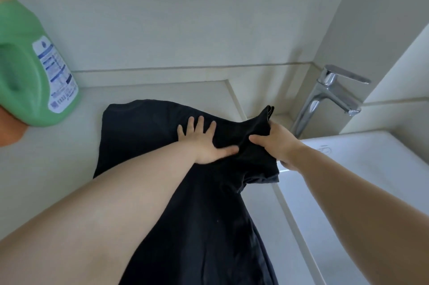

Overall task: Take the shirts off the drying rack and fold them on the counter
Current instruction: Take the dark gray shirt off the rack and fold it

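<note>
A black shirt (pixel 144 136) lies spread on the white counter (pixel 46 168), its lower part hanging toward me over the front edge. My left hand (pixel 204 143) presses flat on the shirt's middle, fingers spread and straight. My right hand (pixel 276 145) grips the shirt's right sleeve and lifts it off the counter, the cloth bunched in its fingers. No drying rack is in view.
A green detergent bottle (pixel 30 75) stands at the left of the counter, with something orange (pixel 9 126) below it. A chrome tap (pixel 329 96) rises at the back right over a white sink (pixel 371 168). Tiled wall runs close behind.
</note>
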Action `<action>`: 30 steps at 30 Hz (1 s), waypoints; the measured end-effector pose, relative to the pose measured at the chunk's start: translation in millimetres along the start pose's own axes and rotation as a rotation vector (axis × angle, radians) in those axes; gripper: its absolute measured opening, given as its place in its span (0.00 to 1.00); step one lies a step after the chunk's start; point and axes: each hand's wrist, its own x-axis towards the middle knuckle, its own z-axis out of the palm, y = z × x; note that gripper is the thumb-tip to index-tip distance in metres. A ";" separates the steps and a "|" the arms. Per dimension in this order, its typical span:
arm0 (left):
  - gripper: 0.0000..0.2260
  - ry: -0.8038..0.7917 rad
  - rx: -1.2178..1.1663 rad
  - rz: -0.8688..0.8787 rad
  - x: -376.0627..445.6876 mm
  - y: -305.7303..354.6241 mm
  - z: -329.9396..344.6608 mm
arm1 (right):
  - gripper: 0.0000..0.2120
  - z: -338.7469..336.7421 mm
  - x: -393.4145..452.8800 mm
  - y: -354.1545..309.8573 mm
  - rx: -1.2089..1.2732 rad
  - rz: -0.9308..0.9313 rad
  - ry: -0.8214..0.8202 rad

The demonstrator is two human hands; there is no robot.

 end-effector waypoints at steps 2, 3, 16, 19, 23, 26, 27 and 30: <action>0.39 0.114 -0.515 -0.005 -7.3 -7.8 -22.8 | 0.16 3.7 -8.3 -20.6 0.024 -0.019 -0.028; 0.35 0.192 -0.770 -0.055 -11.6 -14.5 -33.2 | 0.18 6.0 -13.0 -32.5 0.029 -0.033 -0.054; 0.21 0.089 -1.306 -0.401 -90.9 -114.3 -43.6 | 0.24 149.7 -53.0 -88.1 -0.238 -0.124 -0.649; 0.07 0.247 -1.159 -0.407 -89.6 -120.6 -29.8 | 0.20 136.1 -32.3 -77.1 -0.362 -0.220 -0.248; 0.04 0.336 -1.145 -0.364 -94.9 -124.1 -36.6 | 0.27 122.8 -4.2 -71.9 -0.621 -0.288 -0.184; 0.03 0.403 -0.907 -0.354 -94.5 -127.3 -34.4 | 0.34 138.6 10.8 -59.9 -0.889 -0.297 -0.285; 0.05 0.400 -0.770 -0.354 -93.4 -130.9 -31.1 | 0.36 144.3 14.7 -52.4 -0.964 -0.279 -0.287; 0.07 0.303 -0.326 -0.343 -91.9 -138.6 -19.0 | 0.38 153.1 21.9 -30.9 -1.100 -0.288 -0.245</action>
